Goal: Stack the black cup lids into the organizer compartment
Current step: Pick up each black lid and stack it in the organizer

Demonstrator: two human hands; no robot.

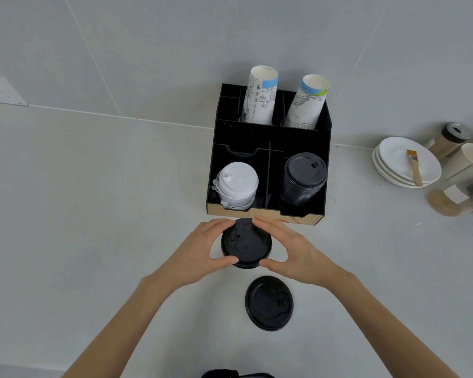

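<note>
Together, the fingers of the left hand and right hand pinch a round black plastic cup lid by its rim from both sides, thumbs near, fingertips far. It sits just before the black compartmented organizer. Nearer the person, a second flat black lid lies alone on the pale grey table. A tall stack of black lids fills the organizer's front right compartment, beside a stack of white lids.
</note>
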